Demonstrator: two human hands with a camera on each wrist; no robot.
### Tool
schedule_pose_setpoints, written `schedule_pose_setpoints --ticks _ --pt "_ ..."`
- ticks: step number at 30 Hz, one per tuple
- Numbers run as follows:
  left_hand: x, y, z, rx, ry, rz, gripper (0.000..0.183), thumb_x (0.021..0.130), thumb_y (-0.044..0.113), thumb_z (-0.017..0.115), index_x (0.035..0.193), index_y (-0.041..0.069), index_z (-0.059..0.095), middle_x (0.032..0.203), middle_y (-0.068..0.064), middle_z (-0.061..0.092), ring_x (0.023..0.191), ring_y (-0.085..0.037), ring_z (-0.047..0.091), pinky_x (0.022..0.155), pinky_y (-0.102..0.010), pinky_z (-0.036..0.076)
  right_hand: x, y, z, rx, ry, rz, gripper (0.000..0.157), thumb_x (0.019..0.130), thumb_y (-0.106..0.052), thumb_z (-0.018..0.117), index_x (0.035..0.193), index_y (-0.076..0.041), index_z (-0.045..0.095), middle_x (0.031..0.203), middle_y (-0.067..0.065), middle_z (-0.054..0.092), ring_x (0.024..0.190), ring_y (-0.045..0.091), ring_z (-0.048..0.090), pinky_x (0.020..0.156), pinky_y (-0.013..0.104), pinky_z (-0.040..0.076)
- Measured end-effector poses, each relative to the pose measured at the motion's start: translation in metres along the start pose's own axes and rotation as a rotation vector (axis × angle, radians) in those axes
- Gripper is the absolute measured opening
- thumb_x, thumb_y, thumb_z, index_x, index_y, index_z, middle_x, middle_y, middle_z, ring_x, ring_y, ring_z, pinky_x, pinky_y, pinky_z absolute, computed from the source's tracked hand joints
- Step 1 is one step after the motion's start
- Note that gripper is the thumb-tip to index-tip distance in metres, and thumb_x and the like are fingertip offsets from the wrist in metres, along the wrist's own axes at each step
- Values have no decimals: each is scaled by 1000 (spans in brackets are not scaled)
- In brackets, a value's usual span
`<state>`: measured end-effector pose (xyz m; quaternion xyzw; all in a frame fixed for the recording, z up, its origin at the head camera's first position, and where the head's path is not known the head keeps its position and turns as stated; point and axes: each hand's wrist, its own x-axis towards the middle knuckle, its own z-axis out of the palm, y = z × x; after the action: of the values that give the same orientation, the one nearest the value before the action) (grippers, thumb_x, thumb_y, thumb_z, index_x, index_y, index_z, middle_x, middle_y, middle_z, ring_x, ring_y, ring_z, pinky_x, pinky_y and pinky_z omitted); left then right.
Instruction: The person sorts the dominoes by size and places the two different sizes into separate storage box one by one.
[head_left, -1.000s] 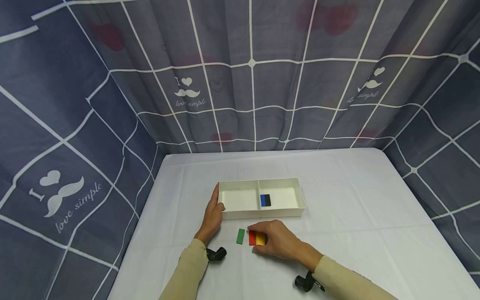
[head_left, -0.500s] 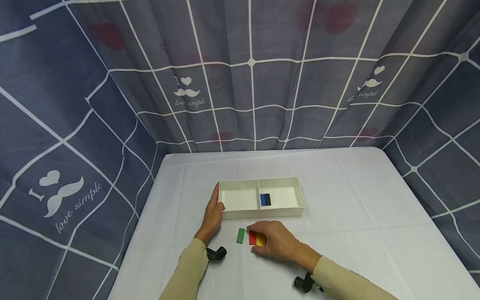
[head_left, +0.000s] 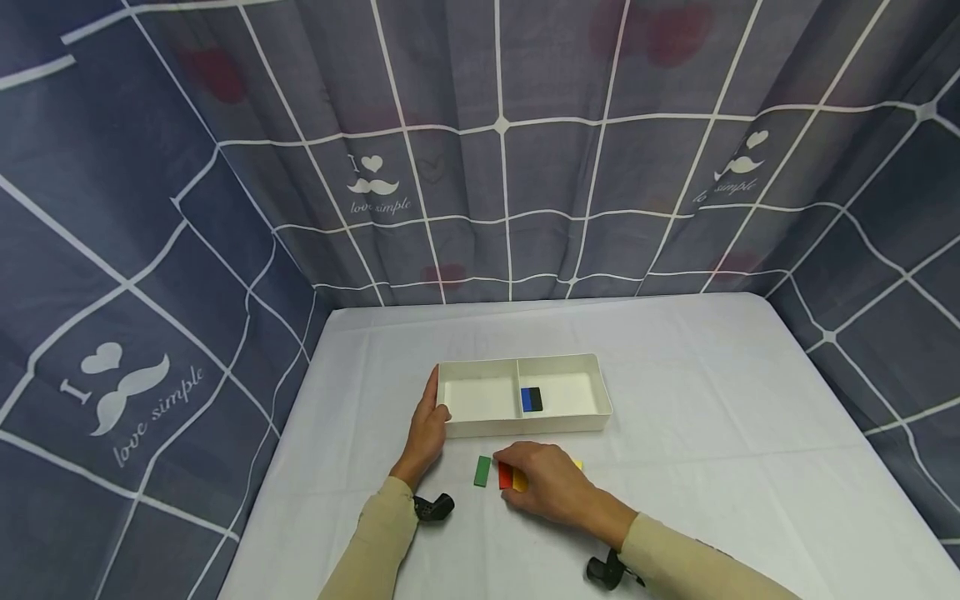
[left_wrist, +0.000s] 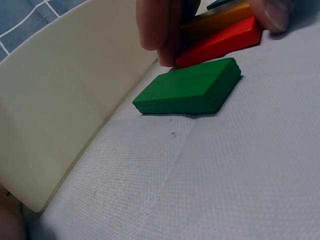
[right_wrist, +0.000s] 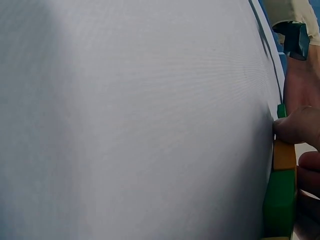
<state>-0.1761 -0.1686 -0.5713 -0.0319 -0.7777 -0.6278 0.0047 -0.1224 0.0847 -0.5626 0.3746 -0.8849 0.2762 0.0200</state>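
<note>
My left hand grips the left end of a white two-compartment box, thumb at the front corner. In front of the box my right hand reaches down over a row of small flat wooden blocks. Its thumb and fingertips pinch the ends of the red block, which lies against an orange-yellow block. A green block and a yellow edge follow in the row, mostly hidden by the hand in the head view. Left of the red one, a separate green block lies on the cloth.
A blue block and a black block lie side by side in the box's right compartment, against the divider. White cloth covers the table. Grey checked curtains stand behind and at both sides.
The right hand has shifted slightly left over the row, covering more of the orange-yellow block. A yellow edge now shows behind it. The left hand and box stay put.
</note>
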Motion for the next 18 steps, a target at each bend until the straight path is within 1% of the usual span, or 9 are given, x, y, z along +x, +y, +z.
schedule_pose_setpoints --ticks 9,18 --pt "0 1 0 10 5 1 92 91 -6 35 178 10 9 184 -13 18 170 -39 15 136 -63 14 1 1 0 9 13 -5 41 85 -16 90 124 -13 81 109 -7 80 96 3 68 89 31 63" --pt "-1 1 1 1 2 -1 91 92 -5 35 178 10 8 184 -12 17 170 -37 14 136 -62 13 1 0 -1 41 1 23 44 86 -19 90 128 -13 80 118 -5 81 104 6 72 96 34 63"
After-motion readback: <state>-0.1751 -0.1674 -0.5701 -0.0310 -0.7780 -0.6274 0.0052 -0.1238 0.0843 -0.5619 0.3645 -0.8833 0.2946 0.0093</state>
